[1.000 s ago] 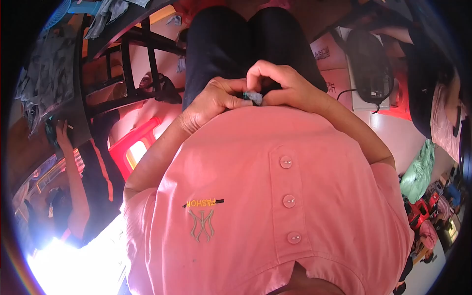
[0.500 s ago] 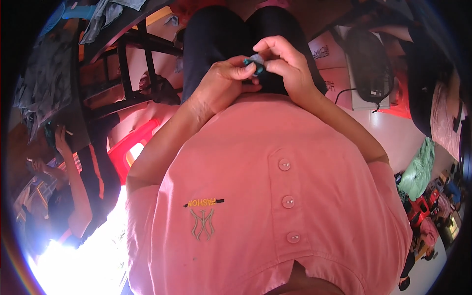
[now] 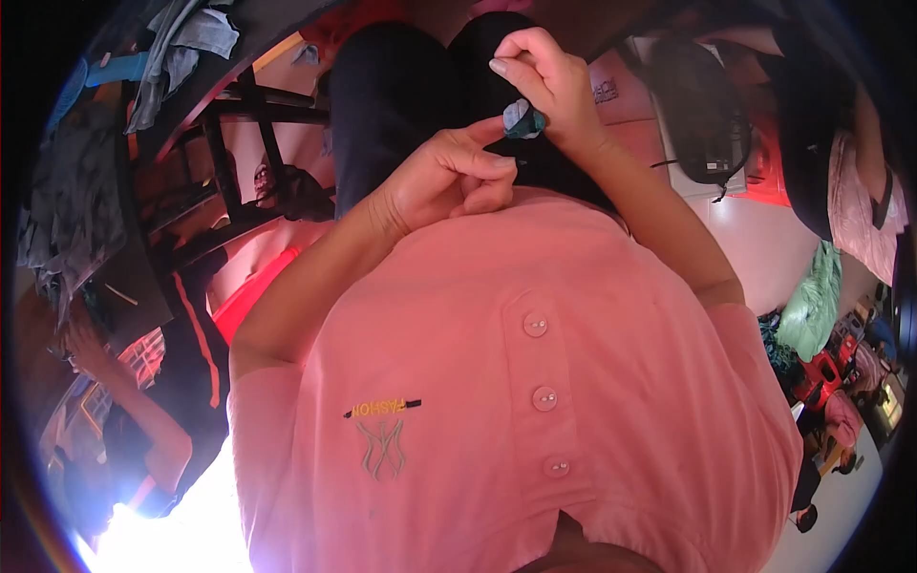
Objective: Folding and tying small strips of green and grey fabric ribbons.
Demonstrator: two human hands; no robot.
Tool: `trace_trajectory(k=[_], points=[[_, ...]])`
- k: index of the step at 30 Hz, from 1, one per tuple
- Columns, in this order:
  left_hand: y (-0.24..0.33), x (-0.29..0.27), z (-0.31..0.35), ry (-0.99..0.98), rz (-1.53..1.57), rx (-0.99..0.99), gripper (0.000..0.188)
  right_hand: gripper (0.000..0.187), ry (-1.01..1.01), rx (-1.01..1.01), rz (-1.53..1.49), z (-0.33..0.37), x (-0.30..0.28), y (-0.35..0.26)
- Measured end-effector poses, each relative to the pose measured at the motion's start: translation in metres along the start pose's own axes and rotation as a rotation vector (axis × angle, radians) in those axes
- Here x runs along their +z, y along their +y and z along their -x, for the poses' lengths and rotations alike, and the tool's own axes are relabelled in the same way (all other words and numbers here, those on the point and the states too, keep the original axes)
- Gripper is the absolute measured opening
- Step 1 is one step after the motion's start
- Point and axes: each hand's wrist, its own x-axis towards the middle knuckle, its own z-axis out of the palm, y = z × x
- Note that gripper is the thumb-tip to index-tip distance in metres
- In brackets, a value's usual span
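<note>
Over my lap, a small bunched piece of teal and pale grey cloth sits between my two hands. My left hand reaches its index finger to the cloth's left edge. Its thumb presses on the other curled fingers, and whatever they pinch is too small to make out. My right hand is closed, with thumb and index tip together above the cloth. The cloth rests against its lower fingers, which appear to hold it, though they are mostly hidden.
Dark-clad knees lie beneath my hands. To the left are a dark stool frame, draped grey cloth and another person's arm. A black bag on a box and a green cloth bundle are at right.
My left thumb has come off the cloth, and the left index finger now stretches toward it. The cloth has shifted right against my right hand, whose thumb and index have closed together.
</note>
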Motion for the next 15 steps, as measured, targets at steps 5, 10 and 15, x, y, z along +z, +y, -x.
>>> trace_trajectory(k=[5, 10, 15], points=[[0.006, 0.008, -0.016, 0.347, 0.025, 0.113, 0.029, 0.013, -0.071, -0.157, 0.495, -0.020, 0.006, 0.004], [-0.005, -0.004, -0.018, 0.420, -0.100, 0.199, 0.025, 0.011, -0.050, -0.039, 0.582, 0.005, 0.007, -0.005], [-0.009, -0.005, -0.016, 0.122, 0.120, 0.128, 0.024, 0.012, 0.227, 0.008, 0.333, 0.018, 0.009, -0.007]])
